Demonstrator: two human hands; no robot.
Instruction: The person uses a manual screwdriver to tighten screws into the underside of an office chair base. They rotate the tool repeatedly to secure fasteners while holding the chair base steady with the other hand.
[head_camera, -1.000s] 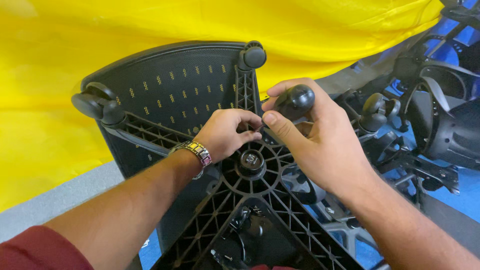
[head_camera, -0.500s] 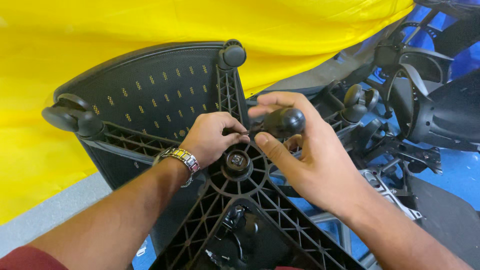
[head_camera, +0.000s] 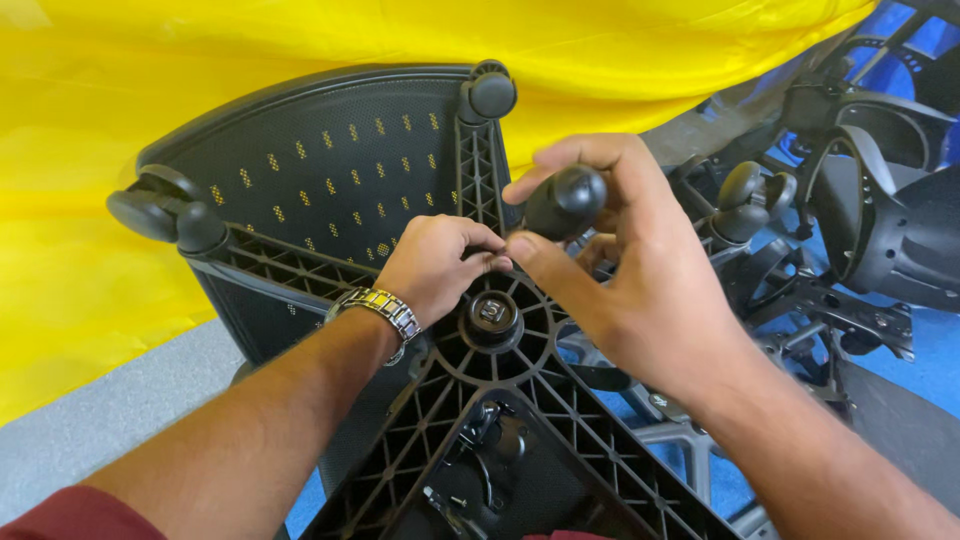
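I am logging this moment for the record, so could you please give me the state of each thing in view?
Chair base: upside down, ribs facing up.
Black caster: loose, pinched in the right hand.
Left hand: fingers curled on a base arm near the hub.
Hub: centre hole uncovered.
Top caster: fitted on its arm.
Left caster: fitted on its arm.

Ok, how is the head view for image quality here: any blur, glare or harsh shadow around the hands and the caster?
Head view: sharp on both hands, the left hand and the right hand, and on the black caster pinched in the right; lighting even and soft, no hard shadows; the yellow sheet is very bright but shows no glare; the chair base ribs read clearly; straight edges bow slightly toward the frame edges.
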